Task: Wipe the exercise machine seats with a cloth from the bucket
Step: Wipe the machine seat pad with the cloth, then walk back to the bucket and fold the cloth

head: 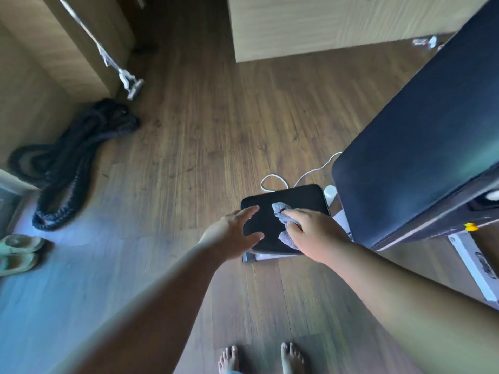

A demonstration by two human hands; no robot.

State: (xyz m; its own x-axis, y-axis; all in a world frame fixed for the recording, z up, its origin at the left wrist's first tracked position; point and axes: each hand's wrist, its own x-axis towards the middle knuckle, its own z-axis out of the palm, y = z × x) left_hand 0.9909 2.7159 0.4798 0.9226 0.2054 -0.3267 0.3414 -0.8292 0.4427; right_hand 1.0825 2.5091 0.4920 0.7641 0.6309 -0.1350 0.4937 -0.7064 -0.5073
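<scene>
A small black seat pad (299,199) sits low at the end of the exercise bench, right of centre. My right hand (314,232) presses a crumpled grey cloth (280,210) onto the pad's middle. My left hand (233,234) rests on the pad's left edge with fingers spread, holding nothing. The long dark backrest pad (421,147) of the bench rises to the right. No bucket is in view.
A white cable (278,179) loops on the wooden floor behind the seat. A heavy black rope (62,168) lies coiled at left, sandals (19,252) at the left edge. The bench's white frame (475,268) runs at lower right. My bare feet (259,357) stand below.
</scene>
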